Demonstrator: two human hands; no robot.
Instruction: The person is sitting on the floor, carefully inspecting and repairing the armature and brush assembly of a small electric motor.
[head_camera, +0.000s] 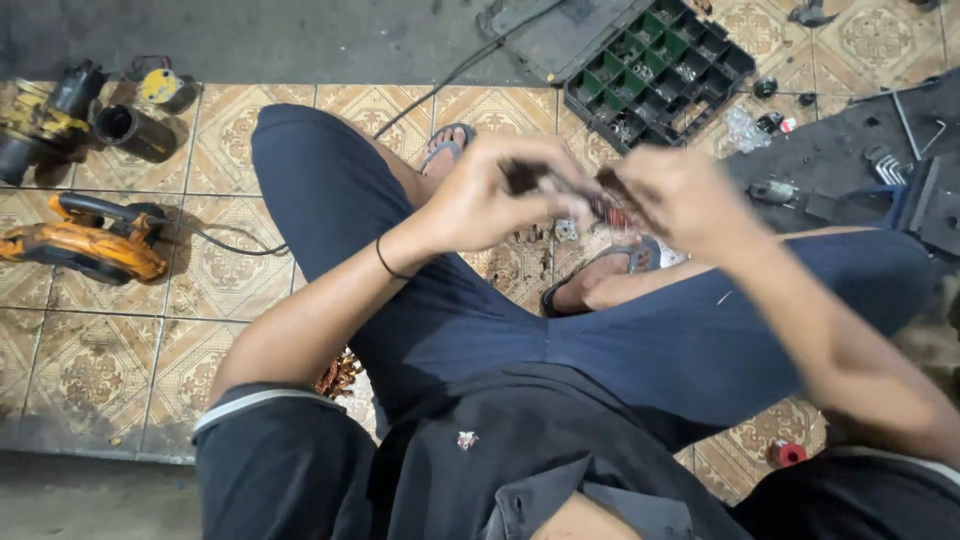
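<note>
Part (575, 190) | small, dark, blurry, mid-frame | both grips pinch it: left hand (490, 195), right hand (680, 200) | looks light, stiff; hold by ends

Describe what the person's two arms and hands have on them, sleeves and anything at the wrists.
Both arms are bare from above the elbow down. The left arm ends in a short black sleeve edged with a pale band, and a thin dark wristband circles the left wrist. The right arm's sleeve is also dark and short. The left hand and right hand wear no gloves; both are motion-blurred.
</note>
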